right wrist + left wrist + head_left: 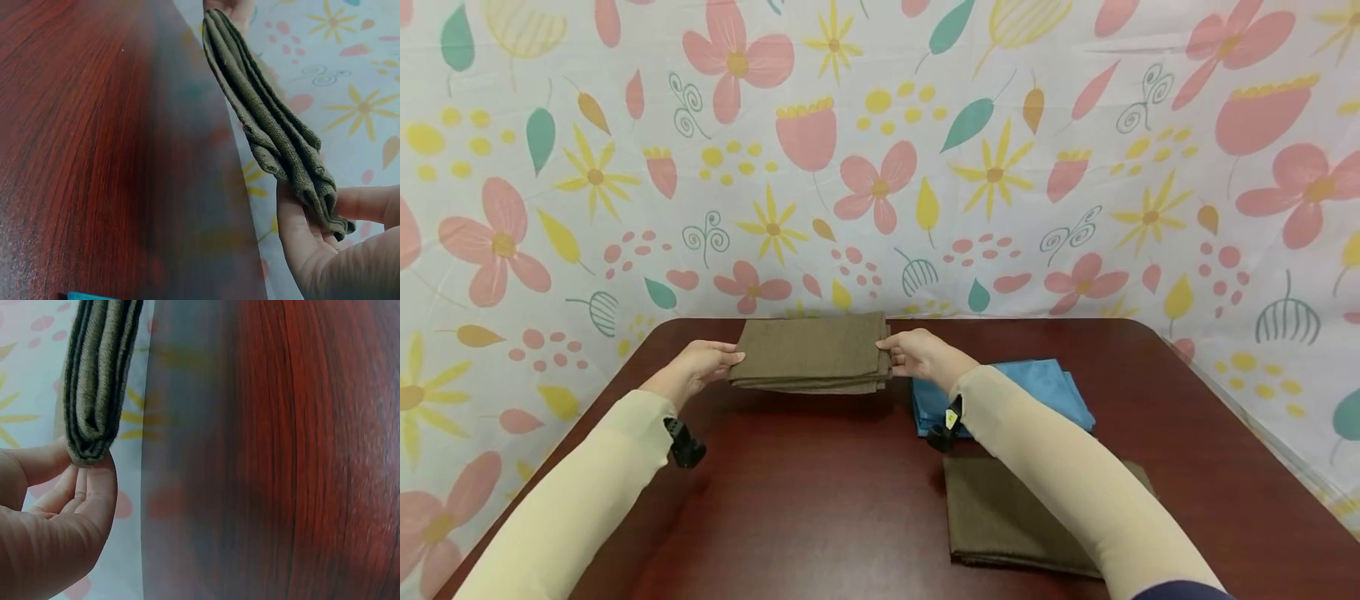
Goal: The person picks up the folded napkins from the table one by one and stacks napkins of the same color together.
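Brown cloth [808,350] between both hands [696,364] [922,357]

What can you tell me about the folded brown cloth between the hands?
The folded cloth is olive-brown and looks woven, folded into a flat rectangle several layers thick. The left hand pinches one end and the right hand the other, with the cloth stretched roughly level between them. Its layers nest neatly at the left end but look looser and uneven at the right. It appears raised above the far part of the table.
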The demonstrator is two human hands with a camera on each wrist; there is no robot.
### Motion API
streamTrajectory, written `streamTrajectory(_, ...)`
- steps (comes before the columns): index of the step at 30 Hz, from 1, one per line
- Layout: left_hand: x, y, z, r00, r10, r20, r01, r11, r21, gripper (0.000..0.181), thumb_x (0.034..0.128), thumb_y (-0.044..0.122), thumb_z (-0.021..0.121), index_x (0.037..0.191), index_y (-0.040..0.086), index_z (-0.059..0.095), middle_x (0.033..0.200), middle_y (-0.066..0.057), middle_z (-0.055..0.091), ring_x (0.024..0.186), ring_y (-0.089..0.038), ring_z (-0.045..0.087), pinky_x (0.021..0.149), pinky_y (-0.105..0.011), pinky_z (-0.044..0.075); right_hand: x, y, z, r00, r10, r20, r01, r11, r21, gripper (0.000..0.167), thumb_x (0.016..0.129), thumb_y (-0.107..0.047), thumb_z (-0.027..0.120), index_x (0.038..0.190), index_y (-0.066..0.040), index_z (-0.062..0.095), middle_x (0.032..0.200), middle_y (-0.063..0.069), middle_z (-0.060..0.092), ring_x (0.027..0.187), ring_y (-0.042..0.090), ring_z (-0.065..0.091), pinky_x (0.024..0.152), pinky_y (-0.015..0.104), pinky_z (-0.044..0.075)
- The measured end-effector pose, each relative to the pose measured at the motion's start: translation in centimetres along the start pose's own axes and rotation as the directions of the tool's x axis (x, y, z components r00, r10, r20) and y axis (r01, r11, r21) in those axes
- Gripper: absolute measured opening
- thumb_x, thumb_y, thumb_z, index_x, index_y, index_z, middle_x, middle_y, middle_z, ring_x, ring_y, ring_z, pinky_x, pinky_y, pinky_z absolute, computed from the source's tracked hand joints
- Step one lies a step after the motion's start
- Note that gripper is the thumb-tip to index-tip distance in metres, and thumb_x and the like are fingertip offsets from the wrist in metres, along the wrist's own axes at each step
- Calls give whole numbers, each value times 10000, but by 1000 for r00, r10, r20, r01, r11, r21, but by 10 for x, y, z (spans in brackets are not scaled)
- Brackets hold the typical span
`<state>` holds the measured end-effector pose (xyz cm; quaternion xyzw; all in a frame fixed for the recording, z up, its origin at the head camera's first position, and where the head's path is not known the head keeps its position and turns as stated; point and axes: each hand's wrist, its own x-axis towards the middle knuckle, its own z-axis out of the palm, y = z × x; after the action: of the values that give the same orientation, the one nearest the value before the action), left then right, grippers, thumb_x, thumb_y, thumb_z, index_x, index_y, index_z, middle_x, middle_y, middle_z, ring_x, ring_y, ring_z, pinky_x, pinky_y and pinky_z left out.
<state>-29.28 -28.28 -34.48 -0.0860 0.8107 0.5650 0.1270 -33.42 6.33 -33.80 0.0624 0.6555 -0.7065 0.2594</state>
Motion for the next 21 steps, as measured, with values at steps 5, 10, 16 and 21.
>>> streamTrajectory(5, 1, 2, 6, 1000, 3, -3, -3, 1000, 5, 568, 1016, 148, 501, 1480, -91, 275, 1496, -258, 341, 1266, -302, 492, 1132, -447, 371, -5, 1, -4, 1000, -10, -5, 10, 1000, -1, 801, 963, -48, 563, 1559, -63, 29, 1596, 203, 142, 1456, 328, 242, 1160, 462, 326)
streamTrajectory(10, -2, 6, 9, 1000, 14, 3, -14, 1000, 21, 578, 1005, 161, 529, 1467, -98, 298, 1401, -214, 461, 895, -33, 598, 1056, -391, 460, -10, 2, -8, 1000, -11, -11, 11, 1000, -6, 821, 955, -50, 580, 1559, -69, 24, 1599, 200, 128, 1459, 329, 236, 1164, 466, 319)
streamTrajectory(16, -7, 8, 12, 1000, 23, 13, -24, 996, 91, 569, 1008, 171, 520, 1460, -101, 307, 1416, -226, 449, 971, -63, 581, 1038, -377, 468, -16, 6, -12, 1000, -18, 0, 18, 1000, -18, 795, 959, -46, 569, 1556, -58, 44, 1596, 204, 120, 1461, 335, 224, 1162, 481, 317)
streamTrajectory(21, -10, 7, 16, 1000, 12, 6, -13, 993, 116, 566, 1010, 187, 521, 1464, -82, 315, 1411, -216, 441, 1010, -97, 562, 1029, -379, 464, -20, 8, -16, 1000, -19, 21, 20, 1000, -25, 787, 967, -45, 553, 1554, -42, 30, 1600, 216, 102, 1473, 349, 189, 1172, 488, 295)
